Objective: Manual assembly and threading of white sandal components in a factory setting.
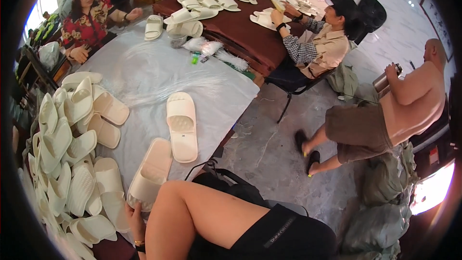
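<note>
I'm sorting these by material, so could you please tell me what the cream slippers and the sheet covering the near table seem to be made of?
The cream slipper looks like moulded foam or soft plastic: matte, one-piece, with a textured footbed. The table sheet looks like thin clear plastic film, judging by its glossy wrinkles.

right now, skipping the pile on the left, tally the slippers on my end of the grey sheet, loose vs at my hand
loose slipper, lying flat: 1
near slipper, its end at the left hand: 1
total: 2
</note>
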Motion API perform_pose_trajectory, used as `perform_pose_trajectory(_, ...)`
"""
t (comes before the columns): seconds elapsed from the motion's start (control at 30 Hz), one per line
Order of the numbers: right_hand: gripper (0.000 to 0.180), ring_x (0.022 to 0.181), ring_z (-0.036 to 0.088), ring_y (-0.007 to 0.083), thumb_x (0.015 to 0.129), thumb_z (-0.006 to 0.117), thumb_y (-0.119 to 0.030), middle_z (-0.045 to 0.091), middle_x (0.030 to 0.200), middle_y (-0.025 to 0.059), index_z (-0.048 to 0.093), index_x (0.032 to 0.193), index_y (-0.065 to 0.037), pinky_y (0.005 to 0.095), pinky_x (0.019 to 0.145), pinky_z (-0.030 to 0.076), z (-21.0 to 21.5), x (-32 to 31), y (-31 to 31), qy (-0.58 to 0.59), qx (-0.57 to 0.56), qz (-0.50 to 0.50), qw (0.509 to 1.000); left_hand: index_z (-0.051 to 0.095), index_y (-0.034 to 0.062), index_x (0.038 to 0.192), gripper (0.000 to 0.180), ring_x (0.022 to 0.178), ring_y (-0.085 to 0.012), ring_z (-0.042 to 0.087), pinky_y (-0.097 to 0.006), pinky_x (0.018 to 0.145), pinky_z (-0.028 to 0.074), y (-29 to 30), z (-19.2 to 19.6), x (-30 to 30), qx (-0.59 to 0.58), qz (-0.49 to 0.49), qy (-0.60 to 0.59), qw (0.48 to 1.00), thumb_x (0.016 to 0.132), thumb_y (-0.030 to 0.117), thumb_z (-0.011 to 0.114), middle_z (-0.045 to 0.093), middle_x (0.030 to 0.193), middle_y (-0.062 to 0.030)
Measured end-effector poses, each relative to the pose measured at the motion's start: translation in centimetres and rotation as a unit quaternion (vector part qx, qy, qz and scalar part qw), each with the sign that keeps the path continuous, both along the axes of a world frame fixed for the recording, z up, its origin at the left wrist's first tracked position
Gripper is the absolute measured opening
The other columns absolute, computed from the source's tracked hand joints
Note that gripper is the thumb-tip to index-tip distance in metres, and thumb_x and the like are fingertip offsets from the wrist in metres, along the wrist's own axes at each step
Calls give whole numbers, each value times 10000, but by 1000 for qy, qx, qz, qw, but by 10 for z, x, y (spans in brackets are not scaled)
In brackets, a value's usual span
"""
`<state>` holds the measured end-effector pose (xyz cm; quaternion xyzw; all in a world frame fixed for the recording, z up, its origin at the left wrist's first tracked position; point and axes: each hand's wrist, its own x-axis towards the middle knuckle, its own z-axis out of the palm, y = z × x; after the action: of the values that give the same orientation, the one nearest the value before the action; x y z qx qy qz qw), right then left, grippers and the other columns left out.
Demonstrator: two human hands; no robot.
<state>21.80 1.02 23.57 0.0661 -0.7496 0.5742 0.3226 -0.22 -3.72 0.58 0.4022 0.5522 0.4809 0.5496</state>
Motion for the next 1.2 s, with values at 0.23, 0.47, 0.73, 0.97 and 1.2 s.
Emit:
perform_pose_trajectory(0.23, 156, 776, 618, 245, 815, 620, -145, 636, 891, 132, 623, 927, -36, 354, 643, 500, -5, -44, -6, 34, 22, 97, 994, 492, -11, 1261, 364, 1097, -175, 531, -320, 950, 411, -17, 2, -17, 126, 39, 64, 989, 915, 91, 542, 573, 1204, -109)
perform_pose_trajectory(0.47, 604, 1060, 519, 406, 783, 659, -232, 520, 1133, 240, 418, 1288, -4, 451, 886, 444, -179, 169, 108, -341, 118, -653, 666, 544, -33, 1149, 251, 926, -151, 566, -284, 827, 458, 41, 106, 10, 131, 110, 77, 982, 933, 95, 528, 615, 1045, -82)
perform_pose_trajectory(0.73, 585, 1012, 551, 433, 798, 600, -190, 481, 1182, 260, 382, 1321, -44, 457, 827, 477, -208, 176, 140, -395, -18, -676, 622, 494, -3, 1247, 485, 1088, -327, 547, -391, 920, 430, 146, 104, 49, 219, 14, 369, 903, 849, 215, 664, 571, 1180, -197)
perform_pose_trajectory(0.97, 562, 921, 551, 418, 754, 563, -75, 525, 1060, 227, 424, 1298, -86, 459, 824, 462, -196, 168, 114, -363, -12, -643, 674, 387, 24, 1362, 748, 1254, -451, 384, -452, 1049, 343, 85, 70, 88, 172, -98, 514, 835, 762, 297, 740, 379, 1365, -312)
perform_pose_trajectory(1.2, 537, 977, 545, 428, 774, 537, -95, 539, 1094, 246, 443, 1299, -42, 445, 844, 464, -208, 129, 111, -357, 51, -515, 778, 358, 15, 1383, 667, 1243, -471, 392, -453, 1048, 347, 76, 32, 76, 157, -63, 478, 862, 757, 30, 591, 354, 1380, -323)
